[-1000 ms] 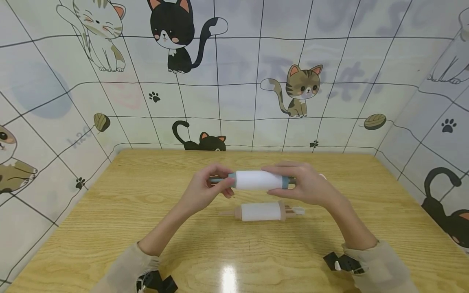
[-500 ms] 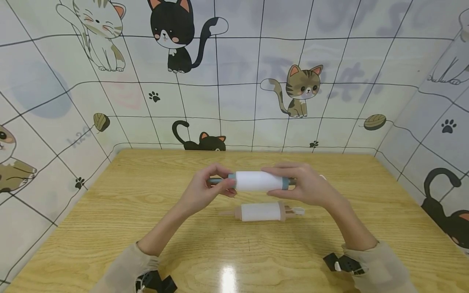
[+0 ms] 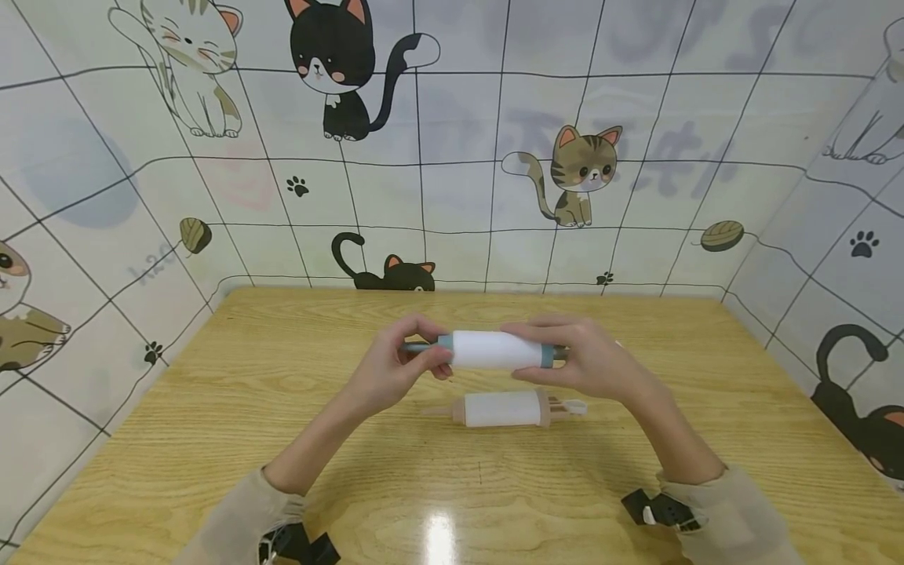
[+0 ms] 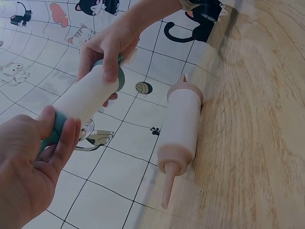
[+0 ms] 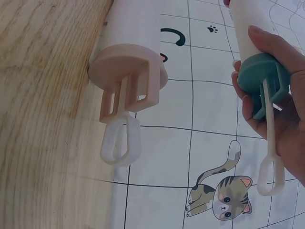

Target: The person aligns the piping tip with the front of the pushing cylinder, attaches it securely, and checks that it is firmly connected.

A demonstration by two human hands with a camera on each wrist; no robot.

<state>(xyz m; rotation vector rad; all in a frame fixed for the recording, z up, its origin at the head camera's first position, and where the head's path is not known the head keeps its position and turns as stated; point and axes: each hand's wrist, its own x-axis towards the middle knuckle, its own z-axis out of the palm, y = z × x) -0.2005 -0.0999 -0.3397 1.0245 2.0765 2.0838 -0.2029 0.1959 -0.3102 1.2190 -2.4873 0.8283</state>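
Note:
A white syringe-like tube with teal end caps (image 3: 487,349) is held level above the table between both hands. My left hand (image 3: 391,369) pinches its left cap, where a thin teal nozzle points left; in the left wrist view the thumb and fingers lie around that teal cap (image 4: 59,125). My right hand (image 3: 593,357) grips the right end, fingers along the white barrel. A white pull ring (image 5: 271,181) on a rod sticks out past its teal cap in the right wrist view. Just nearer on the table lies a like tube with pinkish-beige ends (image 3: 503,409), untouched.
The wooden table (image 3: 353,486) runs back to a wall covering (image 3: 466,196) printed with cats and grid lines. The beige-ended tube's nozzle (image 4: 168,191) points left, its white pull ring (image 5: 120,143) right.
Both hands and the teal-ended tube have shifted very slightly left in the last half second. The grip stays the same, and the beige-ended tube has not moved.

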